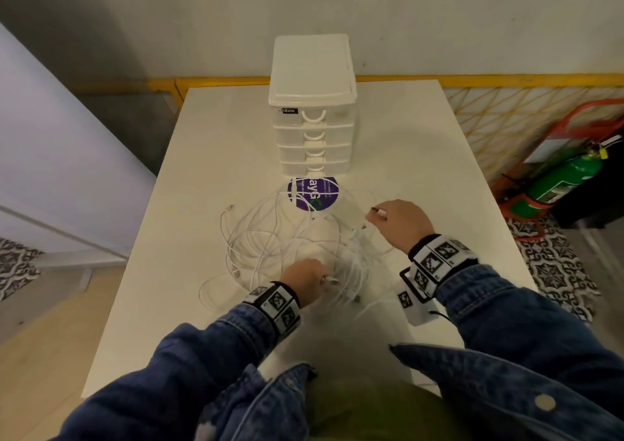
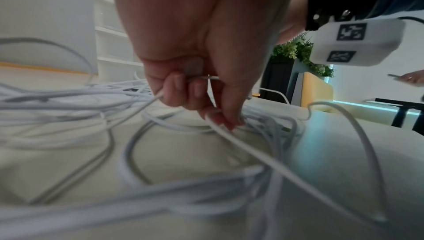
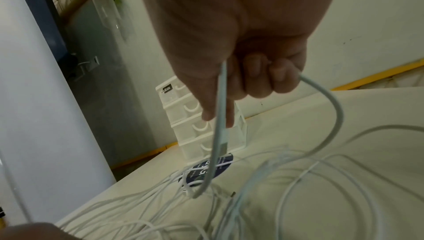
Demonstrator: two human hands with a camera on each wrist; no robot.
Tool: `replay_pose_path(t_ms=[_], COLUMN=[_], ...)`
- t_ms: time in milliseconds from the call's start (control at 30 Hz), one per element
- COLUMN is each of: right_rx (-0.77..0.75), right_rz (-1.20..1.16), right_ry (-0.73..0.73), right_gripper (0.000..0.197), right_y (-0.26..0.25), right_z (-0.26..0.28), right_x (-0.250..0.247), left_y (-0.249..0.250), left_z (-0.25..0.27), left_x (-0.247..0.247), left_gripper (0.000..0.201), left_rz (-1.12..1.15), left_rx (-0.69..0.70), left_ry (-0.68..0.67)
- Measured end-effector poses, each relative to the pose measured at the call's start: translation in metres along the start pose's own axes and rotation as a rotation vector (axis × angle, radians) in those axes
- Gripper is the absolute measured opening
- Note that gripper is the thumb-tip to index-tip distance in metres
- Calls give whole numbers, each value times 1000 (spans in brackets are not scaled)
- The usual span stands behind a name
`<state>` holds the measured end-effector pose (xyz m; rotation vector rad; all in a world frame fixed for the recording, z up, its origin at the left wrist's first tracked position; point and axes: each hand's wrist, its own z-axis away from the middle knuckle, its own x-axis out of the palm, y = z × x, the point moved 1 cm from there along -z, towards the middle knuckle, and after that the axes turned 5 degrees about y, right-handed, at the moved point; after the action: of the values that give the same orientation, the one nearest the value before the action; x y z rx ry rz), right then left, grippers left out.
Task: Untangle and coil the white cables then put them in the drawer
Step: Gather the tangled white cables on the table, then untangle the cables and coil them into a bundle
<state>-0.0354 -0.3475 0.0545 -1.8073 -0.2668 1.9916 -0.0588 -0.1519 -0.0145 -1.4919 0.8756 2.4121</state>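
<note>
A tangle of thin white cables (image 1: 283,238) lies spread over the middle of the white table (image 1: 209,157). My left hand (image 1: 309,280) sits low at the tangle's near side, its curled fingers (image 2: 183,88) pinching a cable end (image 2: 213,78) with strands running under them. My right hand (image 1: 388,216) is raised a little at the tangle's right side. Its curled fingers (image 3: 270,81) grip a cable (image 3: 220,117) whose plug end hangs down toward the pile. A white stack of drawers (image 1: 314,110) stands at the back, all drawers closed.
A round purple sticker (image 1: 312,192) lies on the table just in front of the drawers (image 3: 197,117), crossed by cable loops. A green extinguisher (image 1: 567,177) in a red stand is on the floor to the right. A yellow railing (image 1: 506,79) runs behind the table.
</note>
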Motion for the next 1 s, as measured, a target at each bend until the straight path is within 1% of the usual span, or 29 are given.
replay_pose_path(t_ms=[67,133,200,267,333,400,433,533,600,667,733,800,900,1000], right_rx=[18,47,62,53,60,64,46,-56,-116,-190,-259,-295,-307,-320], right_rz=[-53,-166,-282,-431,-669,-846,-886,-925,-979,-1013,-954,-918,-970,-965], right_ry=[33,63,61,79,99,104,96,31,-38,-75,-49,-16,-11,23], right_gripper=[32,30,40,44,37,30,29,33,38,40,37,31,25,29], right_y=[4,10,13,6,-10,-30,-40,-64,-76,-84,-90,-94,-100,-100], right_z=[2,3,3,3,4,5,6,8,11,14,17,19,20,20], right_x=[-2,-3,-6,-11,-21,-31,-37,-48,-49,-49,-49,-50,-49,-46], left_y=[3,3,-3,-10,-15,-14,-12,6,17,23,23,25,26,26], left_z=[2,5,7,10,12,10,10,16,20,22,23,25,25,21], left_x=[-4,-14,-29,-46,-63,-82,-93,-129,-144,-154,-158,-160,-158,-153], left_gripper=[30,33,33,24,17,8,12,36,43,44,44,41,28,24], left_rz=[33,133,194,265,351,459,511,667,844,1006,1085,1122,1155,1158], left_rx=[-10,-49,-131,-168,-162,-147,-136,-89,-59,-58,-66,-47,-13,-26], left_ry=[51,143,213,292,392,486,528,630,678,728,764,758,743,717])
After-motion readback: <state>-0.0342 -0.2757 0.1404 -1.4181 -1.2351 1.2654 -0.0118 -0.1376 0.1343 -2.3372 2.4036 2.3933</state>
